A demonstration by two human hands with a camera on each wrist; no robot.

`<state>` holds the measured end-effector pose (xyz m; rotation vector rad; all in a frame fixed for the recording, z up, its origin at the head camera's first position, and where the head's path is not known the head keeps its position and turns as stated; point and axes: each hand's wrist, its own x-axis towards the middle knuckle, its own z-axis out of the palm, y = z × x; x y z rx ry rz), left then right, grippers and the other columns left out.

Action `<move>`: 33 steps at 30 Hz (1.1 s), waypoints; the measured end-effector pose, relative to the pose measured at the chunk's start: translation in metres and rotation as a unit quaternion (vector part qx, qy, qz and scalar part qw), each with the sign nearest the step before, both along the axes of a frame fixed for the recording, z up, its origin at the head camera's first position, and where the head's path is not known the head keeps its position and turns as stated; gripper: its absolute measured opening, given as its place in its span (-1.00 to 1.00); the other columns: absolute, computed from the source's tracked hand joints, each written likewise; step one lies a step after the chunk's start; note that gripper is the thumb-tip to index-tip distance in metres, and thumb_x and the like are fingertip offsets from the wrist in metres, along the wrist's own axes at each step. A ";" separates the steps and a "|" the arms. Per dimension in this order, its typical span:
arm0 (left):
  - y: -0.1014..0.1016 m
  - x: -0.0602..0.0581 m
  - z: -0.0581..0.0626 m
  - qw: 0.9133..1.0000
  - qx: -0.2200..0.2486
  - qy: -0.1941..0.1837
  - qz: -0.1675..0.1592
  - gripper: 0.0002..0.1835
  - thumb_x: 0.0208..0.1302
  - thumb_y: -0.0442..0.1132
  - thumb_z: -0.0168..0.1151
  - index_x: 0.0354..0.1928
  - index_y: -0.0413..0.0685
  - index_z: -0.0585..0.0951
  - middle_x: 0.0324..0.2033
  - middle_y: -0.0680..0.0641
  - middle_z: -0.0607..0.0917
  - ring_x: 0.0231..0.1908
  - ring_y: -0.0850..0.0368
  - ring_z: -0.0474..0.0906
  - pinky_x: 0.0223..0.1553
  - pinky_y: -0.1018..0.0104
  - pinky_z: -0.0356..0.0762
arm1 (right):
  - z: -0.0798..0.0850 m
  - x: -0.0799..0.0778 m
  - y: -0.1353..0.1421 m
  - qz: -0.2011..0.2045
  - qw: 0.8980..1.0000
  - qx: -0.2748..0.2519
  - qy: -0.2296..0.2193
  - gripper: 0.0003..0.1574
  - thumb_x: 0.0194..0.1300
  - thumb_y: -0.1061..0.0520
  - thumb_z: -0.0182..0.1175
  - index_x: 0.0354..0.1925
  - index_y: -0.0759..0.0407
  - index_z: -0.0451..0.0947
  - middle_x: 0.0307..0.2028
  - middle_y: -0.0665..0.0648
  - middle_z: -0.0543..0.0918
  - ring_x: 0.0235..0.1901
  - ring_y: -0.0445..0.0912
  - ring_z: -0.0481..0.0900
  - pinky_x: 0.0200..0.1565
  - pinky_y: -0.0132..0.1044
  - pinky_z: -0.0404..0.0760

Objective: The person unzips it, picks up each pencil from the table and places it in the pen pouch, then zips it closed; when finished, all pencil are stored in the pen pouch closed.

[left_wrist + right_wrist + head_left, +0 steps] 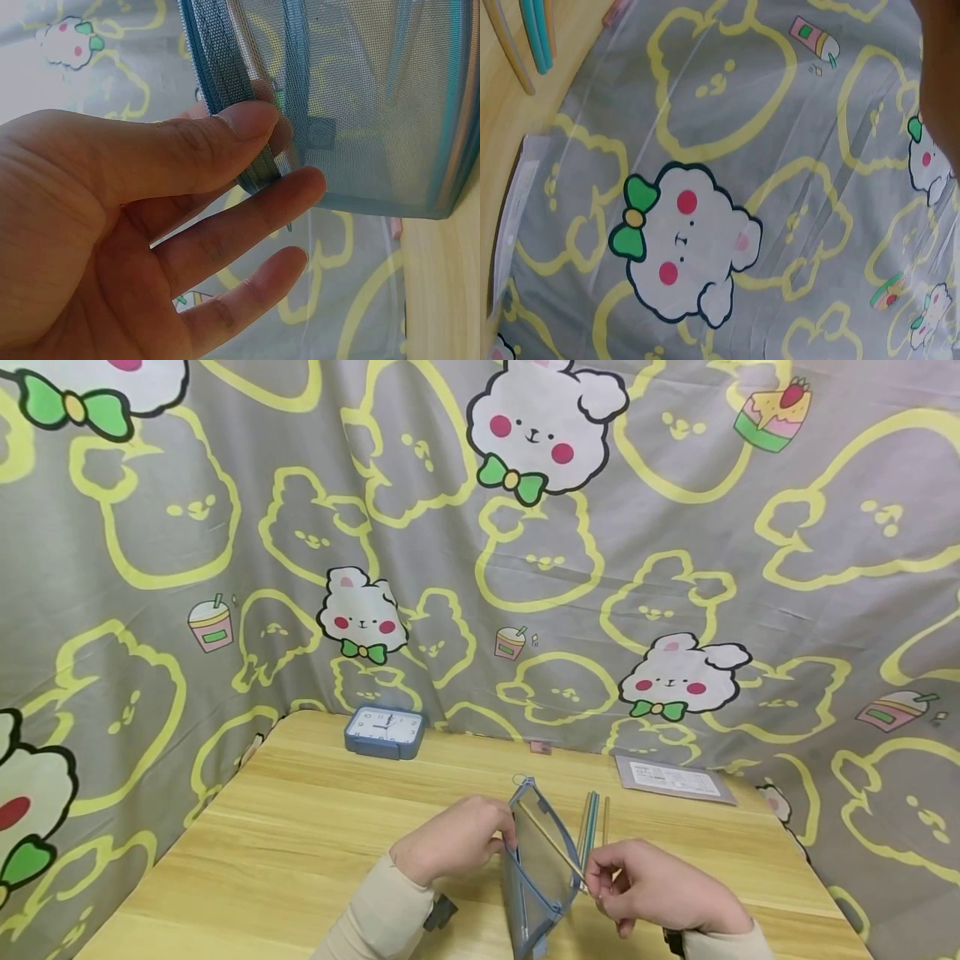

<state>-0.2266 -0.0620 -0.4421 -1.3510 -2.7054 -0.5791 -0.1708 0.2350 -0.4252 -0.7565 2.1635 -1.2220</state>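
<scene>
A blue mesh zip pouch [551, 852] stands on its side with its zipped mouth spread. My left hand [461, 835] pinches the near zip edge between thumb and forefinger; in the left wrist view its other fingers [232, 236] are spread below the zip. My right hand [645, 885] pinches one end of a thin tan stick [551, 833], which slants across the pouch's mouth with its far end inside the opening. Close beyond the pouch, several thin teal and tan sticks [592, 818] lie on the table. The right wrist view hardly shows my right hand.
A blue clock [385, 732] sits at the table's back left. A flat grey packet with a white label [678, 781] lies at the back right, and a small pink piece [541, 747] at the back edge. Patterned grey curtain [525, 568] encloses the wooden table [300, 827].
</scene>
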 end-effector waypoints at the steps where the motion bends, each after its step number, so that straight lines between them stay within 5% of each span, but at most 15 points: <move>1: 0.000 0.000 0.000 1.000 0.000 0.000 0.000 -0.88 0.31 -0.42 0.45 -0.29 -0.01 0.81 -0.30 0.14 0.76 -0.19 0.33 0.70 -0.06 0.55 0.65 | 0.000 0.000 -0.003 -0.005 1.000 0.006 0.003 -0.82 0.31 0.45 0.13 -0.27 0.22 0.57 -0.47 -0.11 0.56 -0.56 -0.29 0.60 -0.44 -0.29 0.75; 24: 0.001 -0.001 0.000 1.000 0.001 0.005 -0.006 -0.84 0.27 -0.46 0.43 -0.30 -0.02 0.80 -0.30 0.13 0.77 -0.20 0.31 0.71 -0.10 0.56 0.64 | -0.005 -0.001 -0.053 -0.135 0.987 0.061 0.067 -0.85 0.21 0.37 0.24 -0.34 0.14 0.59 -0.49 0.04 0.62 -0.60 -0.11 0.64 -0.53 -0.27 0.69; 33: 0.001 -0.001 0.000 1.000 -0.001 -0.004 -0.002 -0.84 0.29 -0.46 0.42 -0.29 -0.03 0.80 -0.29 0.13 0.77 -0.21 0.28 0.71 -0.10 0.56 0.65 | -0.008 -0.003 -0.061 -0.155 0.982 0.071 0.087 -0.88 0.26 0.30 0.29 -0.38 0.10 0.62 -0.53 0.01 0.63 -0.60 -0.09 0.65 -0.55 -0.27 0.68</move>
